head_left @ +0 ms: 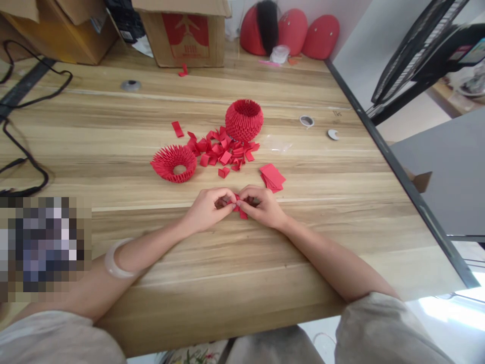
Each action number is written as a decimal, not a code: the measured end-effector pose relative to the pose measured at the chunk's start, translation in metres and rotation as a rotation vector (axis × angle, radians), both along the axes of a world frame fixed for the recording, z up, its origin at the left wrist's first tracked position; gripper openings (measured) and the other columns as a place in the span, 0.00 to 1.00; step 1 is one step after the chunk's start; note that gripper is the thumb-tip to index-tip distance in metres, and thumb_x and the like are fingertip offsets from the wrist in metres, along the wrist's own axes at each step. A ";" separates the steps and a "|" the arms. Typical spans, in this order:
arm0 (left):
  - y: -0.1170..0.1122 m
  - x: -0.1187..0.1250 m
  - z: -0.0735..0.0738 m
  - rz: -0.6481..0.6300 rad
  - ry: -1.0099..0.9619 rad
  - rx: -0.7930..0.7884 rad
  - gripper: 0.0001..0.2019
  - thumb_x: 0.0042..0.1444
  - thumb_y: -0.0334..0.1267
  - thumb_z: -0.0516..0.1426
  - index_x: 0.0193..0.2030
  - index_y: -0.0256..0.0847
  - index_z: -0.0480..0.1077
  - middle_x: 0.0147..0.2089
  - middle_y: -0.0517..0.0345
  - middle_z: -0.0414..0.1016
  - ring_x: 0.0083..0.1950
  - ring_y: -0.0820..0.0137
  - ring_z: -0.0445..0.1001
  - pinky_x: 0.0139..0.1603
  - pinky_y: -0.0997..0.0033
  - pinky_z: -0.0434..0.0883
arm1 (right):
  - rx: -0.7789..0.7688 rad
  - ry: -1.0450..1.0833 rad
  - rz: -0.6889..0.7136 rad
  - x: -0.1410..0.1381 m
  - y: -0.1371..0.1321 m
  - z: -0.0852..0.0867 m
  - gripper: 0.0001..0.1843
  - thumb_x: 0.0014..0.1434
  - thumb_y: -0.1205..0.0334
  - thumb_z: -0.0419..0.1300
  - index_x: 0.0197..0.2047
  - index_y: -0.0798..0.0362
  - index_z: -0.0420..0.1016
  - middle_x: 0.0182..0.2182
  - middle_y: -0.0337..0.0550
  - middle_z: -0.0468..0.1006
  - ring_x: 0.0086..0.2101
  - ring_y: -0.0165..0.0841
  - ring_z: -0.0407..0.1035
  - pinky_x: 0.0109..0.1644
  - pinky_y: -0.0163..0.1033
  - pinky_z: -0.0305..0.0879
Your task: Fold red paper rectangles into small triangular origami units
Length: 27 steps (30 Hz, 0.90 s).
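Between the fingertips of both hands is a small piece of red paper, mostly covered by the fingers. My left hand pinches it from the left, and my right hand from the right; the hands nearly touch. Just beyond my right hand lies a stack of red paper slips. Farther off is a loose pile of folded red paper pieces. A round red vessel built of folded paper pieces stands behind the pile. To its left rests a shallow, ring-shaped red paper piece with a spiky rim.
Cardboard boxes and red domed objects line the back of the wooden table. A tape roll lies on the right. Black cables run along the left side. A fan stands past the right edge.
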<state>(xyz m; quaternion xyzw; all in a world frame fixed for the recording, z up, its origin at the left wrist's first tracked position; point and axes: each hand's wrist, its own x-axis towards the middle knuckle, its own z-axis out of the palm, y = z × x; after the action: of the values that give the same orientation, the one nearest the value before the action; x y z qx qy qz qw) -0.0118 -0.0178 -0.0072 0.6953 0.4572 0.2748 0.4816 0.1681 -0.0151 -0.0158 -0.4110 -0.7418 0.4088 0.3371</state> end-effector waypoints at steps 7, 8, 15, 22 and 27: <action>0.000 -0.001 -0.001 -0.004 -0.003 0.003 0.06 0.50 0.36 0.56 0.31 0.33 0.69 0.29 0.58 0.72 0.27 0.77 0.68 0.28 0.79 0.65 | 0.002 0.008 0.005 -0.001 0.000 0.001 0.06 0.54 0.66 0.57 0.28 0.57 0.72 0.27 0.41 0.71 0.23 0.23 0.61 0.27 0.31 0.58; 0.000 -0.001 -0.001 -0.004 -0.004 0.003 0.06 0.50 0.35 0.56 0.31 0.33 0.69 0.29 0.58 0.72 0.27 0.77 0.68 0.28 0.79 0.65 | 0.000 0.008 0.006 -0.001 0.000 0.001 0.06 0.54 0.66 0.57 0.28 0.57 0.72 0.27 0.42 0.71 0.23 0.23 0.61 0.27 0.31 0.58; 0.000 0.000 0.001 -0.001 0.005 0.010 0.06 0.50 0.35 0.56 0.31 0.34 0.70 0.29 0.57 0.72 0.27 0.76 0.68 0.28 0.79 0.65 | -0.004 0.008 0.007 0.000 0.000 0.001 0.05 0.54 0.66 0.57 0.28 0.58 0.72 0.27 0.42 0.71 0.23 0.23 0.61 0.27 0.31 0.58; 0.000 0.000 0.001 -0.001 0.002 0.024 0.06 0.50 0.36 0.56 0.31 0.34 0.69 0.29 0.58 0.72 0.27 0.76 0.68 0.28 0.79 0.66 | 0.005 0.002 0.003 0.000 0.000 0.001 0.05 0.54 0.66 0.57 0.28 0.57 0.72 0.26 0.41 0.71 0.23 0.23 0.61 0.27 0.31 0.59; 0.001 0.000 0.001 -0.004 0.007 0.018 0.06 0.50 0.35 0.56 0.31 0.34 0.70 0.28 0.58 0.72 0.27 0.76 0.68 0.28 0.79 0.65 | 0.015 -0.007 -0.001 0.000 0.000 0.001 0.05 0.54 0.66 0.57 0.28 0.57 0.72 0.27 0.42 0.71 0.24 0.24 0.62 0.27 0.31 0.59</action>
<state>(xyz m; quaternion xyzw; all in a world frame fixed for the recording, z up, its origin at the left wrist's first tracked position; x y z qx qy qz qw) -0.0119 -0.0172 -0.0059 0.7016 0.4552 0.2756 0.4740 0.1678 -0.0149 -0.0147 -0.4102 -0.7457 0.4016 0.3381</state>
